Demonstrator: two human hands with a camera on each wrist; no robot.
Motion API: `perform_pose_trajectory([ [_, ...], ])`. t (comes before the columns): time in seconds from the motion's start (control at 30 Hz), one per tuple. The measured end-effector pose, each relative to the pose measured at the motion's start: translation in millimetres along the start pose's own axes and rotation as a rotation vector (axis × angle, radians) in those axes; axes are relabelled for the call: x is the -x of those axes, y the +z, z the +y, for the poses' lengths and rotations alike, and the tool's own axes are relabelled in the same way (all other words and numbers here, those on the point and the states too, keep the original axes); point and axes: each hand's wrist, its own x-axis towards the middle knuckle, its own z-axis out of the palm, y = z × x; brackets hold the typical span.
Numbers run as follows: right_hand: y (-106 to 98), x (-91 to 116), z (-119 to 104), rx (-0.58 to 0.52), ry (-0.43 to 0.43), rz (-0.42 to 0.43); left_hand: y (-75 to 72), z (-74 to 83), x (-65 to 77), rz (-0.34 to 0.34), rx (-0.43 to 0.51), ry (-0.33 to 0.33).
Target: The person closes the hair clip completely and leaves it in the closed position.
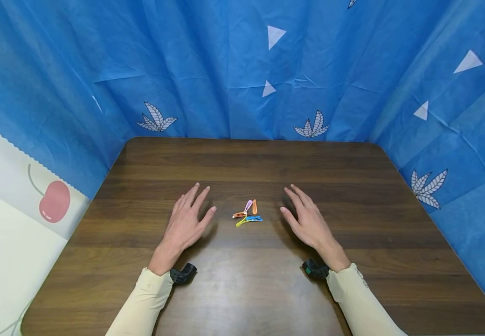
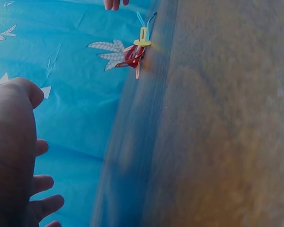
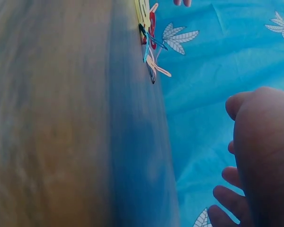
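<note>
The blue clip [image 1: 256, 218] lies crosswise on the desk [image 1: 242, 280]; beyond it an orange clip [image 1: 254, 207] runs fore-and-aft, seemingly tip-away. Left hand [image 1: 183, 224] and right hand [image 1: 309, 225] flank it, grips relaxed, thumbs and fingers apart.

At the frame's centre we counted at least five small clips [image 1: 254, 207], overlapping too much for an exact total. Mid-frame, we found one left hand [image 1: 183, 226] and one right hand [image 1: 309, 225]; lower down, two pale sleeves [image 1: 143, 298] and two black wrist devices [image 1: 183, 274]; one wooden table [image 1: 242, 289]; upper right, four white triangles [image 1: 274, 35].
</note>
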Motion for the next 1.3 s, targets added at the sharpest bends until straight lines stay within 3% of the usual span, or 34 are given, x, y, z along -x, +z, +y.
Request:
perform_pose_trajectory([
  [0.37,4.3,0.2,-4.0,-0.066,-0.023,-0.008,-1.2,3.8,0.0,-0.007,0.072,-0.001],
  [0.77,8.5,-0.5,-5.9,-0.128,-0.054,0.018,-2.3,8.7,0.8,0.071,0.140,0.005],
  [1.07,12.7,-0.5,-10.5,-0.206,-0.089,-0.013,-0.4,10.4,1.0,0.067,0.184,0.034],
  [1.3,17.9,-0.3,-12.8,-0.248,-0.114,-0.014,2.3,9.1,0.6,0.091,0.191,0.093],
])
